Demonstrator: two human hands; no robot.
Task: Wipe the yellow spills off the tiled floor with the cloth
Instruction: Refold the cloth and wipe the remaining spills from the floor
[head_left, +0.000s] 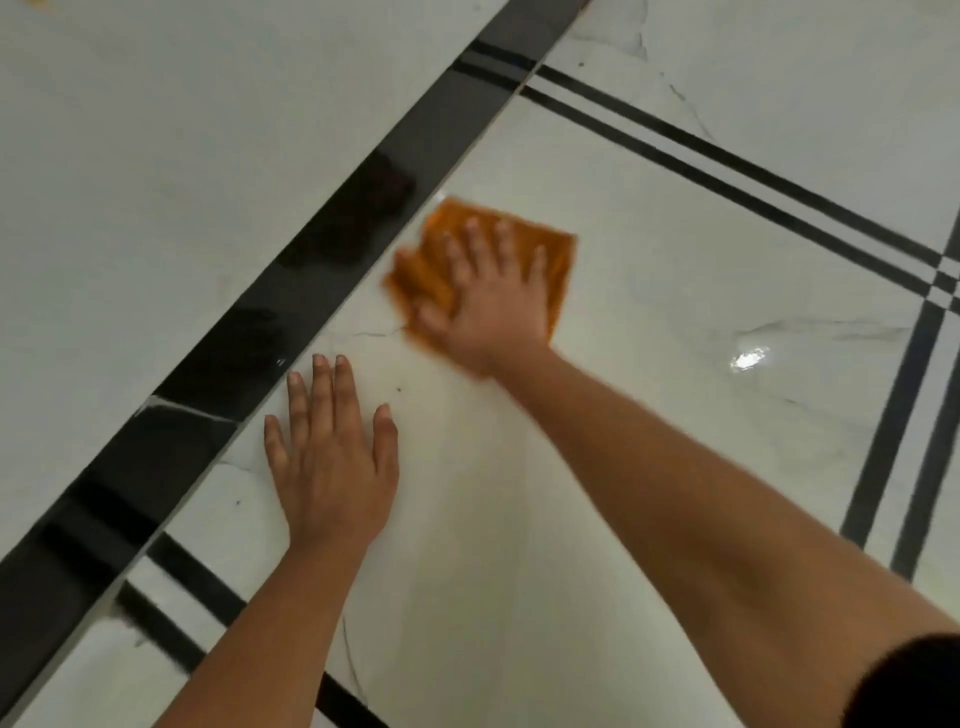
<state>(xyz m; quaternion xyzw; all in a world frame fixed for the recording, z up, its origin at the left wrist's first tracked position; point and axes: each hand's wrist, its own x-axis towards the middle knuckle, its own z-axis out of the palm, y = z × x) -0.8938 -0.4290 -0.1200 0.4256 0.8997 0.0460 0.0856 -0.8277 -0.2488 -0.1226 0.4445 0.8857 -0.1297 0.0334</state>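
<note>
Wiping looks under way in the head view: the right hand (491, 296), fingers spread flat, presses the orange cloth (441, 260) onto the white floor tile (675, 291) beside the black border strip (332, 244). The left hand (332, 462) rests open on the tile, empty. No yellow spill shows clearly; the next stroke probably needs steady pressure.

Right hand (488, 306) and cloth (550, 249) blurred; cloth partly hidden beneath it.

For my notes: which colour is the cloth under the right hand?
Orange cloth, seen in the head view.
</note>
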